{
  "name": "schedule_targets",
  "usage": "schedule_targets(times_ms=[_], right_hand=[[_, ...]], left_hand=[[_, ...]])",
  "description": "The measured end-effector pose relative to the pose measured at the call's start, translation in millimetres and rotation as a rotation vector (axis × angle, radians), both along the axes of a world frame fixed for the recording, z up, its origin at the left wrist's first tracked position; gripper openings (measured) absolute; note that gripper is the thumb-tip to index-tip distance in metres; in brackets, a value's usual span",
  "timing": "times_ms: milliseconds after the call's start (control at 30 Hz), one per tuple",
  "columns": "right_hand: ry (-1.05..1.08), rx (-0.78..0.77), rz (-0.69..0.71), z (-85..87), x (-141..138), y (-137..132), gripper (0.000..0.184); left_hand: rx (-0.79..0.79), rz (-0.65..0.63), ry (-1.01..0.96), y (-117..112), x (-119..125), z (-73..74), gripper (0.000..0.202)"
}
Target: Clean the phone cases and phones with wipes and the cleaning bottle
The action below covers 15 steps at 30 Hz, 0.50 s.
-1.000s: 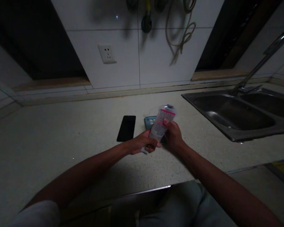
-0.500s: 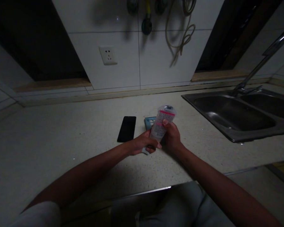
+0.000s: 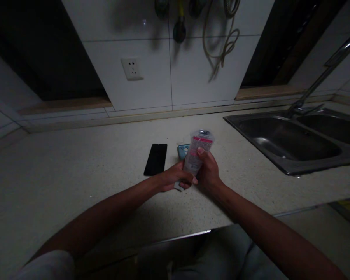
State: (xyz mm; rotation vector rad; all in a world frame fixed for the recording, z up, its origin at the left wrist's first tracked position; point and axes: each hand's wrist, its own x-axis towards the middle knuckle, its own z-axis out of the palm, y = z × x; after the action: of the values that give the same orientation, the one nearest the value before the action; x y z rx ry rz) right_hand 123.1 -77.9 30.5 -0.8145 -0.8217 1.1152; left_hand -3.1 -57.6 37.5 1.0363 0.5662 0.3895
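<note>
Between my hands, above the counter, is a clear plastic package (image 3: 193, 160) with a pink band and small print, tilted with its rounded dark-marked end away from me. My left hand (image 3: 177, 177) is closed round its lower end. A small pale piece (image 3: 178, 186) sticks out below those fingers; whether it belongs to the package I cannot tell. My right hand (image 3: 209, 169) grips the package's right side, thumb pressed on the printed face. Partly hidden behind the package lies a blue phone case (image 3: 182, 151) with camera cutouts. A black phone (image 3: 156, 159) rests flat to the left.
A double steel sink (image 3: 288, 159) with a tall faucet (image 3: 317, 83) is set into the counter (image 3: 76, 163) on the right. On the tiled wall are a socket (image 3: 132, 69) and a hanging cord (image 3: 229, 46). The counter's front edge (image 3: 181, 236) runs below my forearms.
Both hands and the package have shifted very slightly left, covering a little more of the phone case. The hold on the package looks the same.
</note>
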Motion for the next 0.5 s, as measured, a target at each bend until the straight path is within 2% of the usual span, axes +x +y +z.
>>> schedule_targets(times_ms=[500], right_hand=[[0.088,-0.034,-0.026,3.6,-5.2,0.7,0.041]], left_hand=[[-0.036,0.006,-0.021,-0.9,0.3,-0.7,0.039]])
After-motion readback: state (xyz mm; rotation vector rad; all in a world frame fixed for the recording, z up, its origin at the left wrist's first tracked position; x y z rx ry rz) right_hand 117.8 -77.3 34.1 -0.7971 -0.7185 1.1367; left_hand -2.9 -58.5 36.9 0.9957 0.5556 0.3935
